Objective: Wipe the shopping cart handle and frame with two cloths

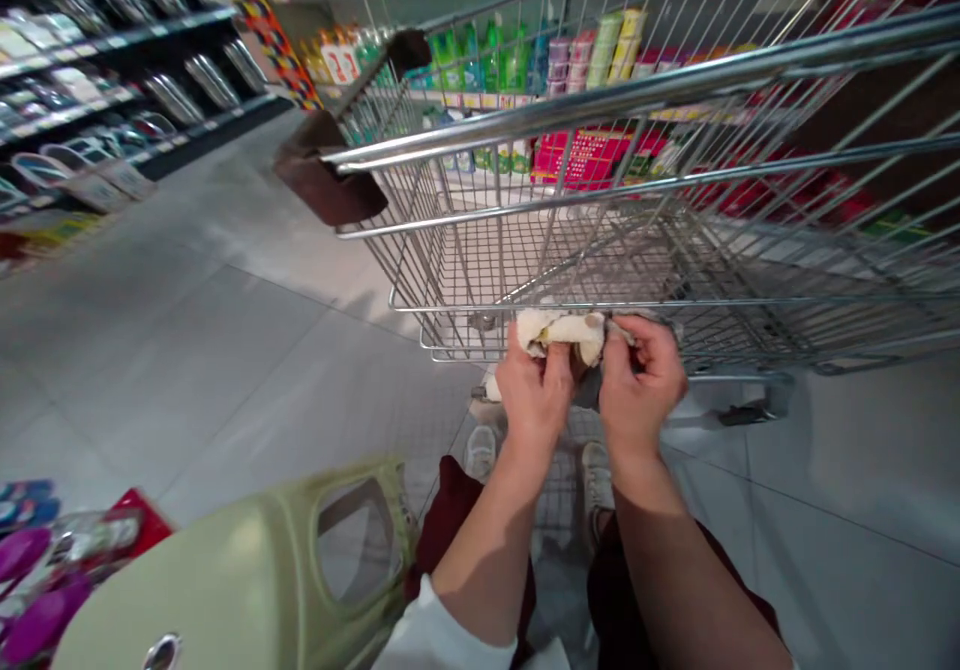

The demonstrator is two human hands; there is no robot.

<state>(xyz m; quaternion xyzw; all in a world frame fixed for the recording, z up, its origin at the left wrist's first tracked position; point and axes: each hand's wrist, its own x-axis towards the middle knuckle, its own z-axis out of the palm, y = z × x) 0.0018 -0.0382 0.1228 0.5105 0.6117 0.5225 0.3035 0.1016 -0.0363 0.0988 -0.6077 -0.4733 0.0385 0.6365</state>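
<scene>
Both of my hands pinch a pale, soft rolled item (pixel 562 330), which could be bread or cloth; the picture does not settle which. My left hand (pixel 534 392) grips its near side, and my right hand (pixel 641 382) holds its right end. Directly ahead of them stands a wire shopping cart (pixel 525 260), its rear edge close behind the item. The hands are above the cart's lower rear rim, and I cannot tell if the item touches the wire.
Stocked supermarket shelves (pixel 480 60) rise beyond the cart, with more shelving (pixel 127 80) at upper left. A pale green plastic object (pixel 225 580) sits at lower left, beside purple goods (pixel 37 580). My white shoes (pixel 480 452) stand on the grey tiled floor (pixel 225 370).
</scene>
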